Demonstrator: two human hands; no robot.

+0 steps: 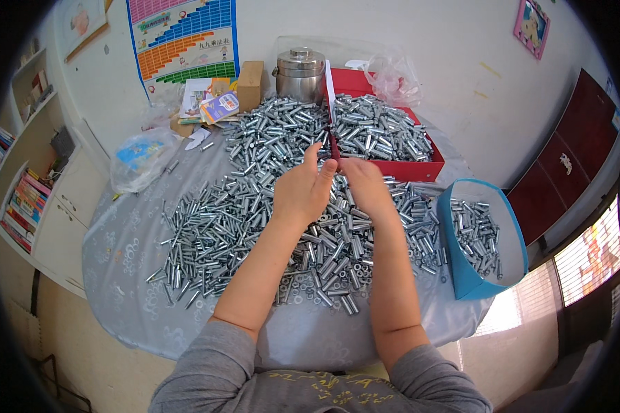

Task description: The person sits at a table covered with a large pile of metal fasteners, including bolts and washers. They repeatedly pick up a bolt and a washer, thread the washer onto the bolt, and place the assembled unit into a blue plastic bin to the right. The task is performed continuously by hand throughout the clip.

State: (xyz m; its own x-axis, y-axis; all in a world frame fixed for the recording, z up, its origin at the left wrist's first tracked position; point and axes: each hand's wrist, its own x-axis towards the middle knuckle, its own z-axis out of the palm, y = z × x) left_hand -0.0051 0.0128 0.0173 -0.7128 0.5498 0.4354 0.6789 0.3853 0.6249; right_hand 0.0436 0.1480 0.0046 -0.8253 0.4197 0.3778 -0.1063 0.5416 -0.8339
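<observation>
My left hand (302, 189) is over the middle of a large heap of metal bolts and sleeves (213, 220), beside the front left corner of a red box (399, 170). One finger and the thumb stand apart, and I see nothing between them. Close by on the right, my right hand (366, 186) is at the box's near left corner. Its fingers are bent inward, with the tips hidden and slightly blurred, so whatever they hold is out of sight. More bolts with sleeves (375, 131) fill the red box. Small nuts and washers (300, 290) lie along the heap's near edge.
A blue fabric bin (486, 286) partly filled with metal parts stands at the right table edge. Behind the heap are a steel pot (301, 72), a cardboard box (250, 84) and booklets (219, 108). Plastic bags lie at the left (141, 162) and back right (396, 81).
</observation>
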